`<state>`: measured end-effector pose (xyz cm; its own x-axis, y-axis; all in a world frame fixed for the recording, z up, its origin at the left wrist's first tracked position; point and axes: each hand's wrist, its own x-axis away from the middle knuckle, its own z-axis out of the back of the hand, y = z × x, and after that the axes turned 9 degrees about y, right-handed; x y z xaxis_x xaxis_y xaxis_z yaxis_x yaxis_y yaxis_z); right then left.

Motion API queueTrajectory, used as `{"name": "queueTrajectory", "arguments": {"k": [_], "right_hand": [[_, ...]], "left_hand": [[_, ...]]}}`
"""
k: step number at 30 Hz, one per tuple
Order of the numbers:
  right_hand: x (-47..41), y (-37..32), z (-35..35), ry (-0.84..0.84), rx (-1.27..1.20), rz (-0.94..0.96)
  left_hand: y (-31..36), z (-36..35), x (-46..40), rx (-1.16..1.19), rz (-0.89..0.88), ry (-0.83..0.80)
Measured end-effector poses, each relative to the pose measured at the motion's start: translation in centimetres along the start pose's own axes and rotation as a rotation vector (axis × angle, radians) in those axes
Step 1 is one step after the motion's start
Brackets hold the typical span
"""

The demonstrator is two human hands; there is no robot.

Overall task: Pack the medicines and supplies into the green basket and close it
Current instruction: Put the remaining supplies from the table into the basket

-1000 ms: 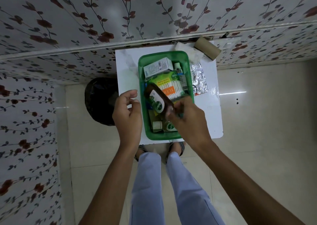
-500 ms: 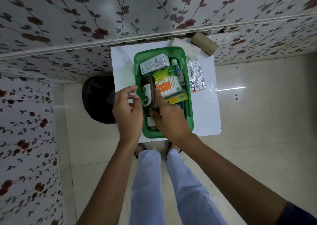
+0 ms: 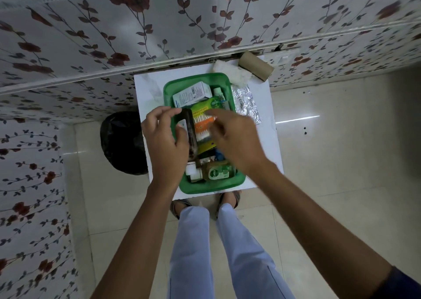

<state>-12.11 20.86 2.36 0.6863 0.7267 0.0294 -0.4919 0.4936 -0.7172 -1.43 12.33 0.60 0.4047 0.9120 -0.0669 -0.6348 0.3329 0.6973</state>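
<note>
Two hands work over the green basket [image 3: 206, 188], and I see them placed differently than half a second ago. My left hand [image 3: 165, 142] now curls its fingers around the dark brown bottle [image 3: 190, 134], which lies lengthwise along the basket's left wall; before, my right hand had it. My right hand [image 3: 237, 139] has let go and hovers spread, forefinger stretched over the cotton swab pack [image 3: 202, 125]. Further in sit a white carton [image 3: 191, 93] at the far end and a yellowish Dettol bottle [image 3: 216, 172] at the near end. The basket stands on the white table [image 3: 268, 143], its near rim close to the table's near edge. A foil strip [image 3: 247, 104] lies just beside the right rim, with bare tabletop right of it. A cardboard tube [image 3: 255, 68] and white wadding [image 3: 230, 73] lie at the far edge, by the wall.
</note>
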Motion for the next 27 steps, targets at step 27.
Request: {"name": "queueTrajectory", "arguments": {"k": [27], "right_hand": [[-2.8,6.1,8.3,0.061,-0.388,-0.597]], "left_hand": [[9.9,-4.1,-9.0,0.255,0.072,-0.467]]}}
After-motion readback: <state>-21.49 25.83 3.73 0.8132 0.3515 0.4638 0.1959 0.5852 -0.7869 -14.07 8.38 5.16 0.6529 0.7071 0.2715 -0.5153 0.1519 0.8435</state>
